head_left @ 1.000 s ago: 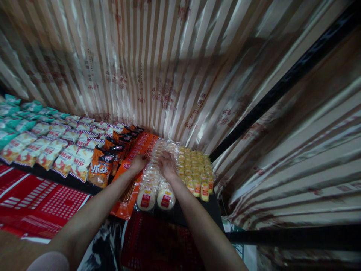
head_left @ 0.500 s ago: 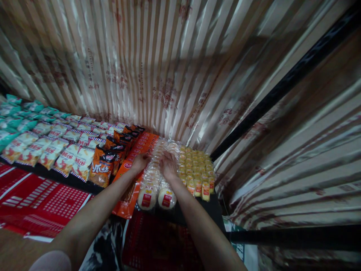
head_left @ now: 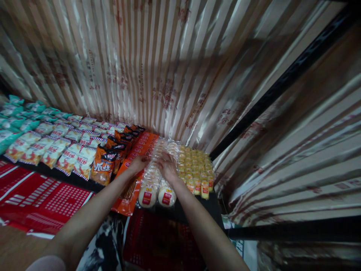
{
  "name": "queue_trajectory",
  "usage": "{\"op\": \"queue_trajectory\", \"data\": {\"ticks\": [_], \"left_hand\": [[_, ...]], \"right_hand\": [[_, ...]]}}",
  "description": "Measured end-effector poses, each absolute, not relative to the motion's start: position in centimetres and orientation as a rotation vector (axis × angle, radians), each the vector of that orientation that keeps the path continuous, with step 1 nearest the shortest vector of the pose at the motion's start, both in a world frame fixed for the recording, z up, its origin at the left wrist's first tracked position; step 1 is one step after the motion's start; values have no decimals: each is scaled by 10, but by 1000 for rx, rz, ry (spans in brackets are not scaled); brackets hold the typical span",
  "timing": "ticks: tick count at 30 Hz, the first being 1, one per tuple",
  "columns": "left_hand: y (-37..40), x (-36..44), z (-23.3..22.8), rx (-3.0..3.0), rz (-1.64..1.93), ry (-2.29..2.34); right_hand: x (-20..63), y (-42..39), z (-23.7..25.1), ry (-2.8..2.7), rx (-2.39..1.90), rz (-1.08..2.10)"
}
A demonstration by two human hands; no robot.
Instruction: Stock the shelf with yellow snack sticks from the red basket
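Curtain fabric (head_left: 175, 64), striped and shiny, is hanging behind a shelf (head_left: 70, 177) crowded with snack rows. White striped packets (head_left: 67, 150) are lying at nine o'clock of the orange bags (head_left: 103, 167); yellow packs (head_left: 196, 169) are sitting at three o'clock. Between them, clear-wrapped round cakes (head_left: 153, 188) are running in two rows. The left hand (head_left: 138, 163) is resting, fingers curled, on the rows' nine o'clock edge; the right hand (head_left: 167, 165) is pressing flat and spread on the cakes. I cannot tell whether either is gripping.
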State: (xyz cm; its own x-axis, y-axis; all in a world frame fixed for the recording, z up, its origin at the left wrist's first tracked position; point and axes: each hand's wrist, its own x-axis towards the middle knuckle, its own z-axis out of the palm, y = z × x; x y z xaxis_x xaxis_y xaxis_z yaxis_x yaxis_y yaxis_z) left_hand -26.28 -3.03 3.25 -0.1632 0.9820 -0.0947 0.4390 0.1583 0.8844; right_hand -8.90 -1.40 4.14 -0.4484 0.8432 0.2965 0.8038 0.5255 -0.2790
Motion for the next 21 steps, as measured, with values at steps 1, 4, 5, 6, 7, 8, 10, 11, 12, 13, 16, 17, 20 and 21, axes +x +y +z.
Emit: {"op": "queue_trajectory", "data": {"ticks": [1, 4, 5, 6, 7, 8, 10, 11, 12, 13, 16, 17, 20, 21], "left_hand": [[-30, -263, 30, 1372, 978, 1681], [-29, -262, 23, 1395, 1037, 1582], [-29, -261, 21, 1388, 1060, 1560], [-29, -261, 19, 1376, 1078, 1551], [-29, -260, 18, 1363, 1092, 1552], [-28, -260, 17, 1352, 1099, 1560], [-28, -259, 16, 1344, 1111, 1577], [-27, -259, 16, 1346, 1112, 1582], [-27, -259, 16, 1352, 1113, 1585], [-27, -259, 16, 1361, 1112, 1587], [-30, -262, 16, 1399, 1090, 1616], [-31, -264, 16, 1416, 1075, 1647], [-36, -269, 13, 1472, 1003, 1759], [-38, -271, 12, 1492, 976, 1763]], "right_hand": [[-89, -14, 42, -2372, -1348, 145], [-89, -13, 42, -2353, -1360, 177], [-89, -12, 42, -2346, -1369, 185], [-89, -12, 41, -2343, -1377, 189], [-90, -12, 41, -2344, -1381, 190], [-90, -11, 41, -2347, -1382, 186], [-91, -12, 41, -2351, -1380, 172], [-92, -12, 41, -2348, -1382, 165], [-92, -13, 41, -2341, -1387, 157], [-93, -13, 41, -2336, -1394, 149], [-93, -15, 42, -2332, -1422, 136], [-93, -15, 42, -2331, -1428, 140], [-92, -17, 41, -2311, -1407, 161], [-91, -18, 41, -2304, -1386, 164]]}}
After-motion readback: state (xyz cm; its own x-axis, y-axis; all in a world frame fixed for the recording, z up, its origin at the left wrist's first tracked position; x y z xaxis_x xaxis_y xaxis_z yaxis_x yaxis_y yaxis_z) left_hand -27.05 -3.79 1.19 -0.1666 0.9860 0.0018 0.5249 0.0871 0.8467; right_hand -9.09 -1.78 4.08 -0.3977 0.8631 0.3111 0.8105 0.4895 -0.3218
